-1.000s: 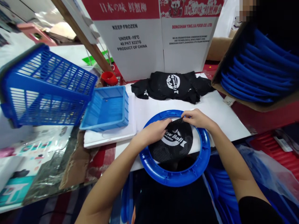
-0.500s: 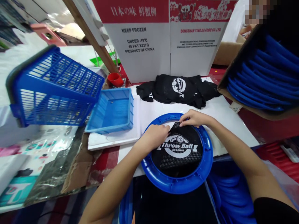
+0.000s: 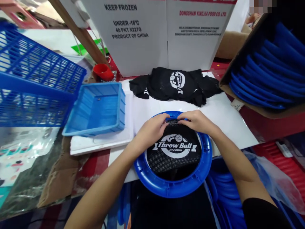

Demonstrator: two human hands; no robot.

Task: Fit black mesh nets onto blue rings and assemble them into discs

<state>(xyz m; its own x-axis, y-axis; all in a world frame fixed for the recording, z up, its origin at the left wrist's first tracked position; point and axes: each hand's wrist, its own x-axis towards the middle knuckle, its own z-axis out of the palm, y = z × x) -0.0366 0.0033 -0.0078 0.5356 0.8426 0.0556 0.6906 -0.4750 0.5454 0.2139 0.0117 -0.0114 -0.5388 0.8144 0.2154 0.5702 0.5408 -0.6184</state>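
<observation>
A blue plastic ring (image 3: 171,189) rests partly over the table's near edge and partly over my lap. Inside it lies a black mesh cloth (image 3: 175,162) printed "Throw Ball" in white. Its top edge reaches the ring's far side, while a dark gap shows along the near side. At the upper left of the ring, my left hand (image 3: 153,127) pinches the cloth's top edge against the rim. My right hand (image 3: 196,121) holds the same edge a little to the right, fingers curled on the rim. The fingertips are partly hidden.
More black printed cloths (image 3: 176,84) lie beyond the ring. To the left are a light-blue tray (image 3: 95,108), a blue basket (image 3: 35,70) and a red cup (image 3: 103,72). A carton of blue rings (image 3: 264,76) leans at right; more blue rings (image 3: 226,190) are below. A white carton (image 3: 143,54) stands behind.
The cloth's top edge, earlier lifted and bunched with a gap below the far rim, now lies stretched up to the rim. My left hand has moved up to the rim. The view has shifted.
</observation>
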